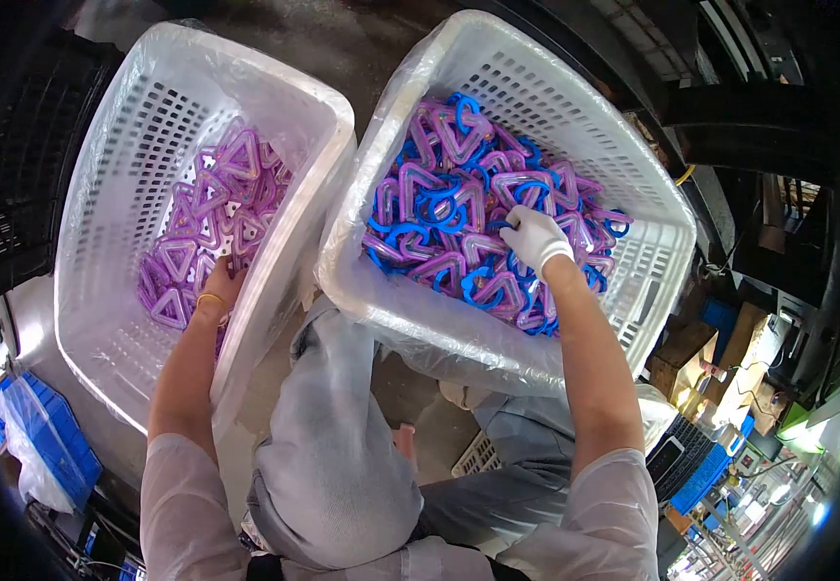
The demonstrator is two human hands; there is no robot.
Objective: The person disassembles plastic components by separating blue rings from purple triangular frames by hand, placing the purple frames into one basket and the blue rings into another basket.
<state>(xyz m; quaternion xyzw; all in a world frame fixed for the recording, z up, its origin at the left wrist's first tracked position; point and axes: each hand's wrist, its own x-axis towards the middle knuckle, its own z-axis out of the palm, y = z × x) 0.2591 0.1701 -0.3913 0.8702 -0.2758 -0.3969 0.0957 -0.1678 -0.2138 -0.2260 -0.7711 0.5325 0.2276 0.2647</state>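
Note:
My left hand [225,285], bare with a yellow band at the wrist, reaches into the left basket [110,208] among purple translucent triangular frames [209,232]. Its fingers are partly lost in shadow against the pile, so their grip does not show. In the right basket [420,324], my right hand [536,238] wears a white glove. Its fingers are curled together over a mixed pile of purple triangular frames [423,184] and blue curved pieces [445,205]. A blue piece lies at the gloved fingertips, but what they pinch is hidden.
Clear plastic film lines both white perforated baskets, which stand side by side before my knees [338,455]. Dark crates [23,165] are at the far left. Wooden blocks [682,358] lie right of the right basket, and a blue crate [52,441] is at lower left.

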